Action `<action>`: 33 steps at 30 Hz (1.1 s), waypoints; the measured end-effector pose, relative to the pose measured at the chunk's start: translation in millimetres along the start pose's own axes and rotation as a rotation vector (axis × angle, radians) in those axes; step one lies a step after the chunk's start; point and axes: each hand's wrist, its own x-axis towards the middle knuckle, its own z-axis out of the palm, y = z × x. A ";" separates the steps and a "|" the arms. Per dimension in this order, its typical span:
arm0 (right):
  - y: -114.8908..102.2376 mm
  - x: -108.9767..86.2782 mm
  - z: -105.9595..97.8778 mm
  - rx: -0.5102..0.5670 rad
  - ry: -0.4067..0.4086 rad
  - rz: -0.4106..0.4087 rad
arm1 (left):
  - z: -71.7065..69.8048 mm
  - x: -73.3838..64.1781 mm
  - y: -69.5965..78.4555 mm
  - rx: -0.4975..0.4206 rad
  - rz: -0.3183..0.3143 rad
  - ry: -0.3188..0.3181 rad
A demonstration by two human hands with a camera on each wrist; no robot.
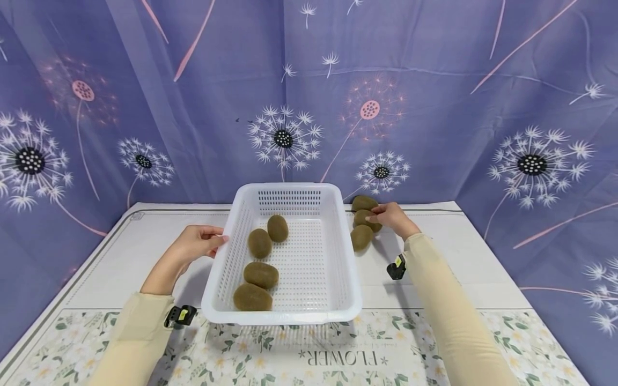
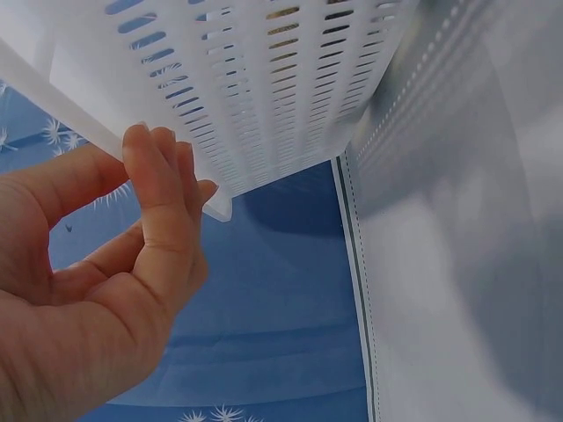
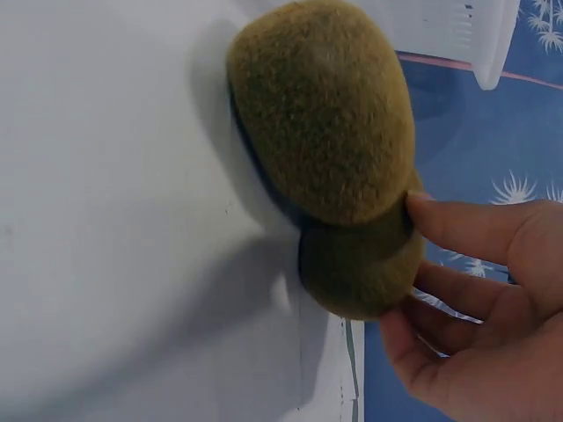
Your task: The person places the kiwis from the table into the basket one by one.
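Note:
A white perforated plastic basket (image 1: 316,257) stands tilted toward me in the middle. Several brown kiwis, among them one kiwi (image 1: 260,275), lie along its left side. My left hand (image 1: 193,246) pinches the basket's left rim between thumb and fingers, seen close in the left wrist view. Right of the basket, three kiwis sit in a row on the table. The middle kiwi (image 3: 361,268) is between the thumb and fingers of my right hand (image 1: 395,219). Nearest me in that row is a larger-looking kiwi (image 3: 325,114); the farthest kiwi (image 1: 363,202) is partly hidden.
A white cloth with a floral front band covers the table (image 1: 463,262). Behind it and at both sides hangs a blue-purple dandelion curtain (image 1: 309,80), close to the basket's far edge. Each wrist carries a small black camera (image 1: 397,268).

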 end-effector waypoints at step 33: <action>-3.2 -9.0 -18.7 0.101 -0.058 0.139 | 0.2 -0.1 0.5 0.021 -0.012 -0.009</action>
